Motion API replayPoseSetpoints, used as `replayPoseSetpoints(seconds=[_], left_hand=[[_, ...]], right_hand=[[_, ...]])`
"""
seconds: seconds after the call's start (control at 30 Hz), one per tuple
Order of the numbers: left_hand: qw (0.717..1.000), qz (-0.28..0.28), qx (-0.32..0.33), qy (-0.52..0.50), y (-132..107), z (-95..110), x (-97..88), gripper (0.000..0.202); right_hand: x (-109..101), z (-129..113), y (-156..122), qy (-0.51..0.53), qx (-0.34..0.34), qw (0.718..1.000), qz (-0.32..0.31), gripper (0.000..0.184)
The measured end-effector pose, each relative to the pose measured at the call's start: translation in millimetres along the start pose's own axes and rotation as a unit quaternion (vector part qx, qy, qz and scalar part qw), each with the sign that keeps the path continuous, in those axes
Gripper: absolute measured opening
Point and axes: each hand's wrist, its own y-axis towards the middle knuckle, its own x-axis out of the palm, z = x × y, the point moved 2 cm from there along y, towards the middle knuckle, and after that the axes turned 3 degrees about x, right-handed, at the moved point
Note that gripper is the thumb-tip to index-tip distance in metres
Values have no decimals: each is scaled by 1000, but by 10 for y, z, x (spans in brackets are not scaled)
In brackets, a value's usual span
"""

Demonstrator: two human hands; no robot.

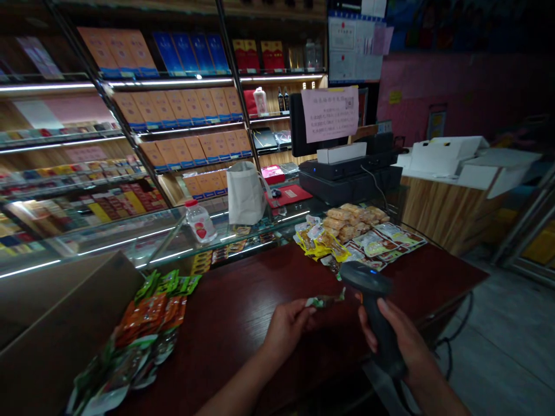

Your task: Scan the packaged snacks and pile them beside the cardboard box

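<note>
My left hand (288,326) pinches one end of a small green-and-clear snack packet (325,300) above the dark red counter (229,323). My right hand (403,341) is wrapped round the handle of a black barcode scanner (375,306), a blue light glowing on its top. The scanner's head points left, towards the packet. Behind them lie yellow snack packets (318,240), a pile of tan wrapped snacks (351,219) and flat white-and-brown packets (381,242). To the left are green packets (167,283), orange packets (147,315) and silvery-green packets (130,364).
A cardboard box (65,323) stands at the left edge. On the glass case are a clear bottle with a red cap (200,222) and a white bag (245,193). A register (347,179) with a monitor stands at the back. Cables hang off the counter's right side.
</note>
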Motion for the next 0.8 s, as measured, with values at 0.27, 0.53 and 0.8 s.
replayPoseSetpoints(seconds=[0.27, 0.53, 0.8], left_hand=[[962, 29, -66, -263, -288, -67, -239, 41], [895, 2, -123, -428, -299, -222, -699, 49], [872, -5, -94, -479, -333, -439, -775, 59]], right_hand=[[522, 106, 126, -39, -9, 997, -68, 44], [858, 286, 300, -76, 26, 992, -94, 43], [968, 614, 476, -88, 55, 989, -102, 47]])
